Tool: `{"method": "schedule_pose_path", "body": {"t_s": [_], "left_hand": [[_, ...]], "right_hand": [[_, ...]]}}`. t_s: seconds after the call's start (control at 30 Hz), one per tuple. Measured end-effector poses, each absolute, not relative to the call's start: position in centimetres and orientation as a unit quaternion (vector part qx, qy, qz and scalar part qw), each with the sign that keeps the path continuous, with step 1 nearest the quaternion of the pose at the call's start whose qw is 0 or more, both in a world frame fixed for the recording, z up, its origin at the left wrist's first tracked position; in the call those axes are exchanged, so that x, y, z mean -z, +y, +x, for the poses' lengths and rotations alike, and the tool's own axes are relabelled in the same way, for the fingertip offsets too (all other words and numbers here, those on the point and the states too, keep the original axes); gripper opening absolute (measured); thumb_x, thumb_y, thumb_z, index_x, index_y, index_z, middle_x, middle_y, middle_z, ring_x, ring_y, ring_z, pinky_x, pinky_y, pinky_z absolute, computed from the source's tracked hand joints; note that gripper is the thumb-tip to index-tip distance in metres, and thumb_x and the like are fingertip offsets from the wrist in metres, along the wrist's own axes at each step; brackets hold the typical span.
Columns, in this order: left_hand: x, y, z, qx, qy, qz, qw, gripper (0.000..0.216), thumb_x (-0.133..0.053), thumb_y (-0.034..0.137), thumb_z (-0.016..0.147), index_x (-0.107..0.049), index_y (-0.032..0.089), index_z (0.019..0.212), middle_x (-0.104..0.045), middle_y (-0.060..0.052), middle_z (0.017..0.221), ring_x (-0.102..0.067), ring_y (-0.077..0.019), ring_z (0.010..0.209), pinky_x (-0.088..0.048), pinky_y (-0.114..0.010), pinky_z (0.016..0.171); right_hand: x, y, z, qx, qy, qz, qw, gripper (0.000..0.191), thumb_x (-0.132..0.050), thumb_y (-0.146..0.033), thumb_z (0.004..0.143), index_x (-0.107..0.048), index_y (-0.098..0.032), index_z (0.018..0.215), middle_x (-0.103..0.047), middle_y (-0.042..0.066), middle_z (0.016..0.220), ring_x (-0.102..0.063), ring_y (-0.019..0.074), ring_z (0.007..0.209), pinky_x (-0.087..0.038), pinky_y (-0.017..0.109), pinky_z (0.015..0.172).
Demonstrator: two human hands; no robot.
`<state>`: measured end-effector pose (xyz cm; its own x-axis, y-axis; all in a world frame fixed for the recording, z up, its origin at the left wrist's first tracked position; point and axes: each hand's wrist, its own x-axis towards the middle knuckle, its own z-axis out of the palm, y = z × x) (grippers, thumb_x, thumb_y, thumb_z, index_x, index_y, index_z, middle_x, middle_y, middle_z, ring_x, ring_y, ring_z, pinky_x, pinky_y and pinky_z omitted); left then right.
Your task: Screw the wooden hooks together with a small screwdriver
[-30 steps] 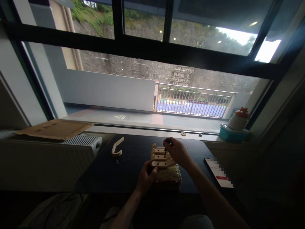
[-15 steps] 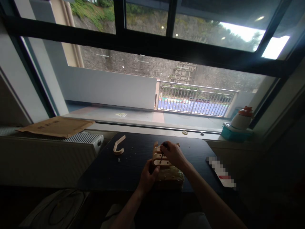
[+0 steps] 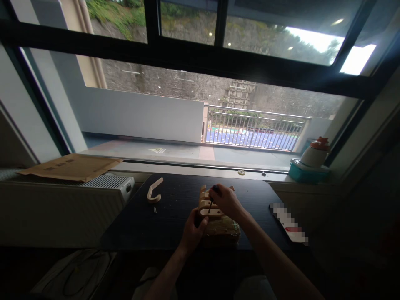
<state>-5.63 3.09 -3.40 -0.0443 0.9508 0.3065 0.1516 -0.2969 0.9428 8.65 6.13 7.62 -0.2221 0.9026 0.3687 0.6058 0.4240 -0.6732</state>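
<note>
My right hand [image 3: 229, 204] is closed around the dark handle of a screwdriver [image 3: 210, 205]. The shaft points down, its tip at a hole in the nearest of several pale wooden hooks [image 3: 214, 213]. These hooks lie side by side on a block wrapped in shiny brownish film [image 3: 221, 232]. At the hooks' rounded left end, my left hand [image 3: 192, 231] grips the nearest one between thumb and fingers; some of its fingertips are hidden. One loose wooden hook [image 3: 153, 199] lies on the table to the left, with small screws [image 3: 155, 210] just below it.
The dark table [image 3: 134, 229] stands under a window. A radiator [image 3: 62, 208] with a brown envelope [image 3: 68, 166] on it is at left. On the sill are a tape roll [image 3: 241, 172] and a teal box [image 3: 308, 173] under a white bottle [image 3: 315, 154]. A flat blurred-out object [image 3: 289, 225] lies at right.
The whole view has shifted slightly left. Both hands keep their grips, and the screwdriver stays at the same hole of the nearest hook.
</note>
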Motion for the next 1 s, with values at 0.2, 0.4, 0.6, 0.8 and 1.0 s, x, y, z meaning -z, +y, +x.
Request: {"method": "schedule_pose_path", "body": {"t_s": [0.2, 0.4, 0.6, 0.8, 1.0], "left_hand": [[3.5, 3.0, -5.6, -0.546, 0.462, 0.594, 0.369, 0.029, -0.054, 0.035, 0.077, -0.052, 0.019, 0.101, -0.063, -0.003, 0.093, -0.059, -0.0197, 0.089, -0.045, -0.033, 0.081], [3.8, 3.1, -5.6, -0.545, 0.463, 0.597, 0.364, 0.029, -0.054, 0.034, 0.078, -0.050, 0.019, 0.103, -0.062, -0.003, 0.095, -0.058, -0.0188, 0.089, -0.045, -0.032, 0.081], [3.9, 3.3, -5.6, -0.547, 0.465, 0.597, 0.357, 0.030, -0.055, 0.035, 0.077, -0.051, 0.019, 0.102, -0.063, -0.003, 0.095, -0.058, -0.0192, 0.090, -0.045, -0.032, 0.081], [3.6, 3.1, -5.6, -0.551, 0.469, 0.598, 0.345, 0.028, -0.055, 0.034, 0.076, -0.053, 0.020, 0.100, -0.064, -0.002, 0.093, -0.059, -0.0183, 0.087, -0.046, -0.030, 0.078], [3.7, 3.1, -5.6, -0.554, 0.464, 0.596, 0.350, 0.029, -0.056, 0.034, 0.076, -0.053, 0.019, 0.101, -0.065, -0.003, 0.092, -0.060, -0.0186, 0.086, -0.047, -0.030, 0.076]], "right_hand": [[-7.8, 5.8, 8.6, -0.185, -0.754, -0.508, 0.374, 0.027, -0.046, -0.041, 0.082, -0.055, -0.018, 0.073, -0.059, 0.000, 0.061, -0.051, 0.0116, 0.053, -0.033, 0.022, 0.047], [-8.0, 5.8, 8.5, -0.171, -0.765, -0.505, 0.361, 0.026, -0.046, -0.040, 0.082, -0.055, -0.018, 0.071, -0.057, -0.001, 0.059, -0.047, 0.0101, 0.049, -0.029, 0.021, 0.045], [-7.2, 6.5, 9.1, -0.187, -0.754, -0.509, 0.371, 0.027, -0.046, -0.041, 0.082, -0.059, -0.017, 0.078, -0.059, 0.000, 0.062, -0.050, 0.0110, 0.053, -0.034, 0.022, 0.050], [-7.1, 6.5, 8.8, -0.174, -0.747, -0.518, 0.379, 0.026, -0.047, -0.040, 0.081, -0.055, -0.018, 0.072, -0.057, 0.000, 0.058, -0.048, 0.0104, 0.049, -0.032, 0.022, 0.047], [-7.2, 5.9, 9.0, -0.168, -0.773, -0.485, 0.373, 0.026, -0.047, -0.041, 0.082, -0.052, -0.019, 0.070, -0.056, -0.001, 0.058, -0.049, 0.0103, 0.051, -0.029, 0.021, 0.045]]}}
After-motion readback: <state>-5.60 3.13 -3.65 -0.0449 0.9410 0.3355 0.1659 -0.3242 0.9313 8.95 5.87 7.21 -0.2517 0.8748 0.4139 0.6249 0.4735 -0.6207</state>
